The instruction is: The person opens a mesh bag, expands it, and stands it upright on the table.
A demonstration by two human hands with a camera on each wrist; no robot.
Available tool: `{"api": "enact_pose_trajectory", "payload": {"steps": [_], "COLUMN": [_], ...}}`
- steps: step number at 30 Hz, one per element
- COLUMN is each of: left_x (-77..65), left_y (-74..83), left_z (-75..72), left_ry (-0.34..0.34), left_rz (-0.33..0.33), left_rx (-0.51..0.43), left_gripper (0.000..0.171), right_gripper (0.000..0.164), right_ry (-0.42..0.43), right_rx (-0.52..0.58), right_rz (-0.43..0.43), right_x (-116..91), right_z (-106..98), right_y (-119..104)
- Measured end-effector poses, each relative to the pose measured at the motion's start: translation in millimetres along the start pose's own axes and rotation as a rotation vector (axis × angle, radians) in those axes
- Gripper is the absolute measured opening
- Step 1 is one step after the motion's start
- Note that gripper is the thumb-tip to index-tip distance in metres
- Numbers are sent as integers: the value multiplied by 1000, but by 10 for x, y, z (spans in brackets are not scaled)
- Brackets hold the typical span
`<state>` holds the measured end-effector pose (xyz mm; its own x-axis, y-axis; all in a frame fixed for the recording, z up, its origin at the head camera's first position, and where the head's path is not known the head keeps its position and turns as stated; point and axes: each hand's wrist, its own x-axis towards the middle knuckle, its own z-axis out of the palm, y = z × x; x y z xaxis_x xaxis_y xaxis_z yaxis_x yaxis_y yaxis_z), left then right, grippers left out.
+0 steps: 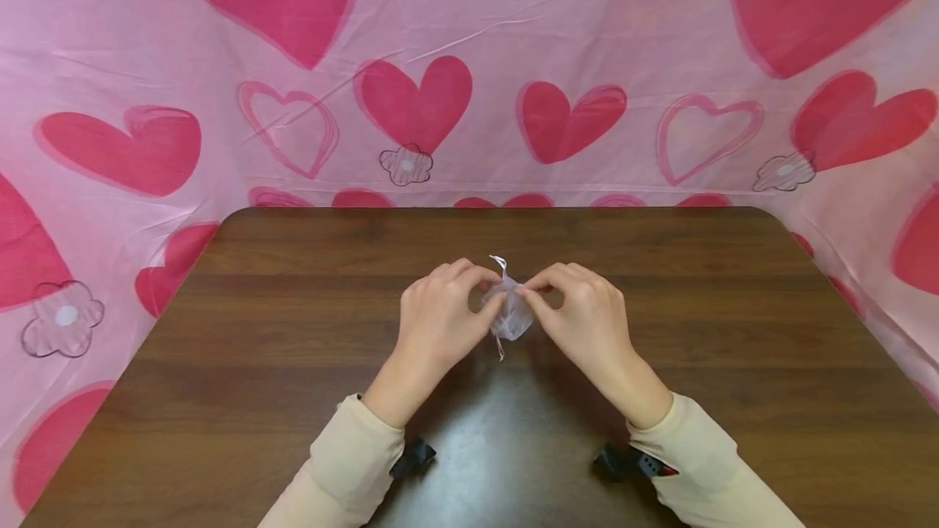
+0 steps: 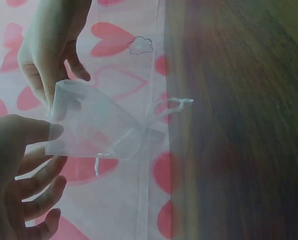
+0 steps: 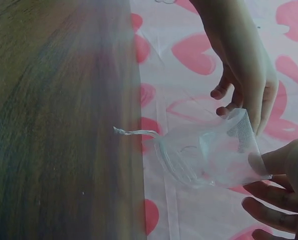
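A small sheer white drawstring pouch is held up between both hands above the table. My left hand pinches one side of it between thumb and forefinger, and my right hand pinches the other side the same way. In the left wrist view, the pouch is spread between the two pinches. Its gathered end, with a white cord loop, points away from the fingers, and a short cord end hangs on the other side. The right wrist view shows the see-through mesh with the cords at its gathered end.
The brown wood-grain table has rounded far corners. Behind it and at the sides hangs a pink cloth printed with hearts and flowers. Dark devices are worn at both wrists, beside the cream sleeves.
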<state>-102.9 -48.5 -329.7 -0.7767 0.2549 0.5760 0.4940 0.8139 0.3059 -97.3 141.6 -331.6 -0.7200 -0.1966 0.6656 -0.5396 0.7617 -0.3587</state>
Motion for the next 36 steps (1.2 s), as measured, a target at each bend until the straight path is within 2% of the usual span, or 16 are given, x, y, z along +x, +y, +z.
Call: {"api": "enact_pose_trajectory", "payload": {"steps": [6,13,18,23,27,32,36], "left_x": [8,29,26,27,22,19,35], "left_y": [4,-33,-48,-48,-35,-35,-40], "left_z": [-3,-22,-31,-29,-14,9,-4], "left_ry": [42,74,6,-91,-116,-64,0], "left_rz": [9,-25,-13,61,100,99,66], "left_rx": [0,13,7,1,19,34,28], "left_gripper": [7,6,9,23,28,13,5], "right_gripper": [15,10,9,12,14,13,14], "right_ry": [-12,-61,-49,-62,-83,-81,-68], "right_rx": [17,-9,-27,-36,-31,-9,-1], "right_rz": [-5,51,58,58,69,57,39], "right_x": [-16,-22,-18,-3,-1,-11,-11], "right_z": [12,14,13,16,10,9,10], "right_y": [2,4,1,2,-2,-13,-16]}}
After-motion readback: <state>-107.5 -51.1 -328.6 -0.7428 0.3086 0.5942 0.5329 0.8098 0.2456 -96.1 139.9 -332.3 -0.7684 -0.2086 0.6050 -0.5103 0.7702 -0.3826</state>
